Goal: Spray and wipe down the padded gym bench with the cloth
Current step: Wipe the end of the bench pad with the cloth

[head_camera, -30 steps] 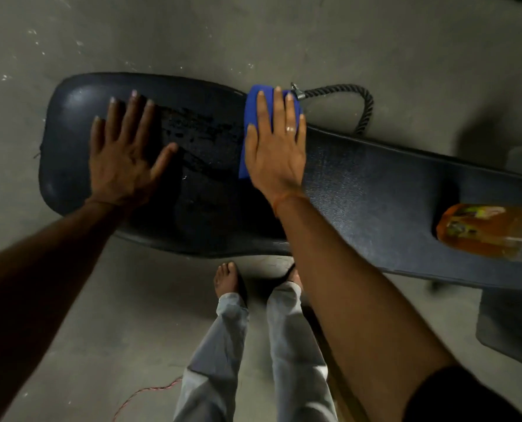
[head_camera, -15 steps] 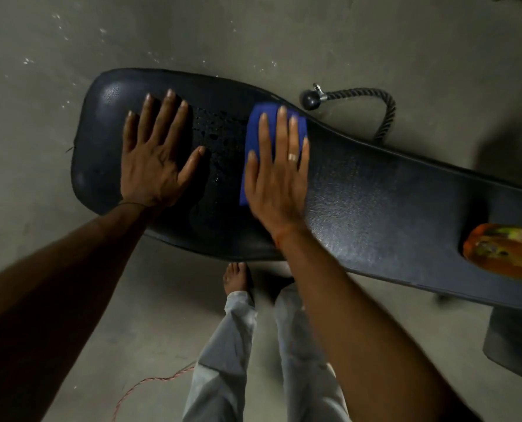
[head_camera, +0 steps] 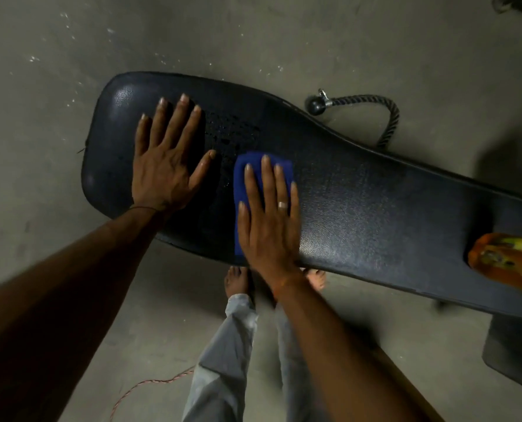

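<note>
Your black padded surface (head_camera: 375,208) runs diagonally, wet droplets (head_camera: 232,132) near its wide end; the folded blue cloth (head_camera: 240,184) lies flat beside them.

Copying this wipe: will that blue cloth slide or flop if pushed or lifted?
Probably floppy if lifted: the blue cloth lies folded flat under the right hand. Pushed, it likely slides easily, since the bench pad looks smooth and wet.

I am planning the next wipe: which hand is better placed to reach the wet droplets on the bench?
Right. The right hand presses the blue cloth beside the droplets; the left hand rests bare on the bench.
</note>
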`<state>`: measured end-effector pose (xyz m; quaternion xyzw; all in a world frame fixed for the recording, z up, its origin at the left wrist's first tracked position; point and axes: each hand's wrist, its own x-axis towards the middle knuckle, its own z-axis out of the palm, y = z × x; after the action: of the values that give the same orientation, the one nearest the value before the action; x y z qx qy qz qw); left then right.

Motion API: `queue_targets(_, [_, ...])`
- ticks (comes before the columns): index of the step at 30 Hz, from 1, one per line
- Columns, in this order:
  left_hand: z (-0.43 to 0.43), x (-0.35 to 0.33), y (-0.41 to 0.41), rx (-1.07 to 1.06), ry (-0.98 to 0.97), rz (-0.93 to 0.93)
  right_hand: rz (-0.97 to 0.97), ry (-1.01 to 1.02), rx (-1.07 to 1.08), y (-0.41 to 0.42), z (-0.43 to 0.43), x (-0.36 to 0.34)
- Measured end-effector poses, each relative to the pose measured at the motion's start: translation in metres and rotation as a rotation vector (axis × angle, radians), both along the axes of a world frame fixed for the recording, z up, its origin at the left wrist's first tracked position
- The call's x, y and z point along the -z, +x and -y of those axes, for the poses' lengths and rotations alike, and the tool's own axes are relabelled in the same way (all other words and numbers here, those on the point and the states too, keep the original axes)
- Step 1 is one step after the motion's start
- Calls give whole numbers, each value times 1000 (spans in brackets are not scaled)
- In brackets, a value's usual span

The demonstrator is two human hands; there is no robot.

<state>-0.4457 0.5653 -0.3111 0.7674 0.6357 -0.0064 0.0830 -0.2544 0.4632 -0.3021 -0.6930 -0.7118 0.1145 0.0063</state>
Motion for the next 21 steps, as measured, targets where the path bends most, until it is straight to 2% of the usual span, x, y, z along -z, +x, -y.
queue_targets(6, [1,2,-2,-5,29,-3,-11,74,152,1,-129,9])
queue_targets(9, [0,1,-2,-3,22,-11,-23,102,165,-3,-109,7])
queue_targets(15, [-4,-8,-25,118,-3,4,8,-43,-31,-17,50,-6])
queue_targets(18, [-1,-6,-50,151,17,-35,9,-24,-103,-2,15,-1])
queue_targets(21, [0,1,-54,133,38,-37,-22,64,-29,1,-64,6])
